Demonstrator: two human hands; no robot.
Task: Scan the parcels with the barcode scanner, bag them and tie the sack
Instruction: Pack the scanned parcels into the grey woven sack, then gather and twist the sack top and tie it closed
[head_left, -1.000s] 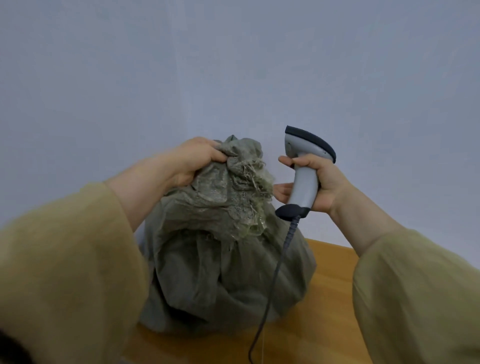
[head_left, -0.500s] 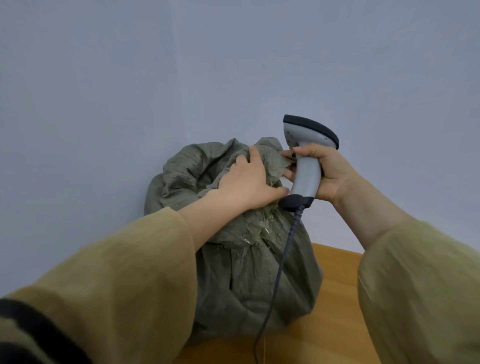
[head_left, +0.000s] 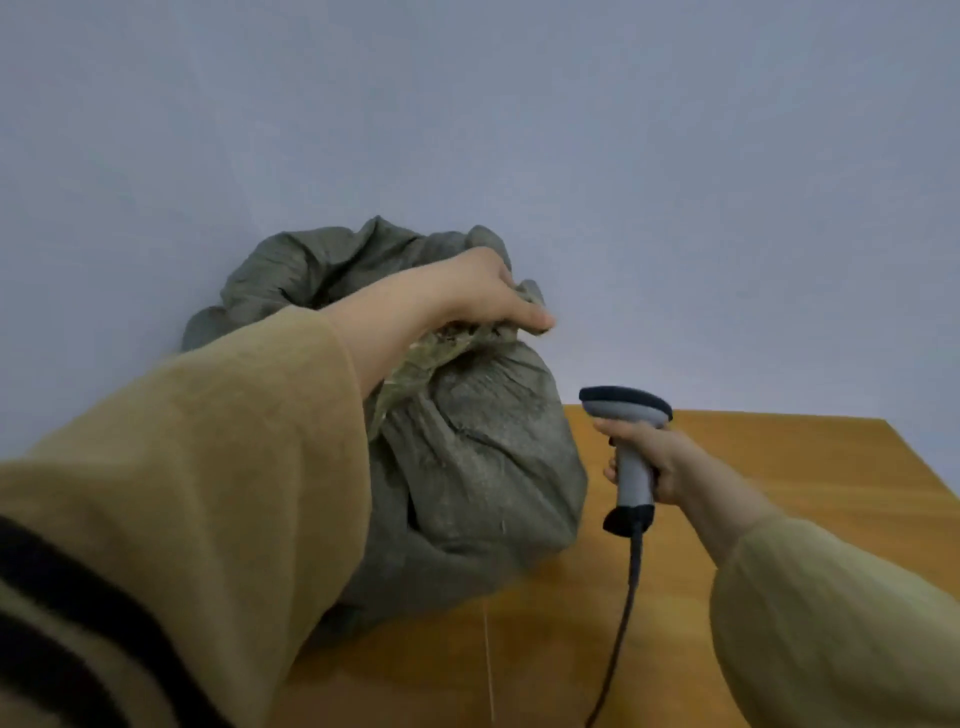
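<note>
Your left hand (head_left: 480, 293) grips the gathered neck of the sack (head_left: 483, 457), fingers curled round the bunched cloth at its top; sack sits upright on the wooden table (head_left: 779, 467) against the wall; your right hand (head_left: 652, 460) is wrapped round the barcode scanner (head_left: 631, 452) handle, low and just right of the sack, apart from it; cable (head_left: 621, 623) trails toward you; tying likely needs that right hand freed; neck lies up-left of it.

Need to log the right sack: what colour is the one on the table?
Dull grey-green sack, clearest in the head view.
</note>
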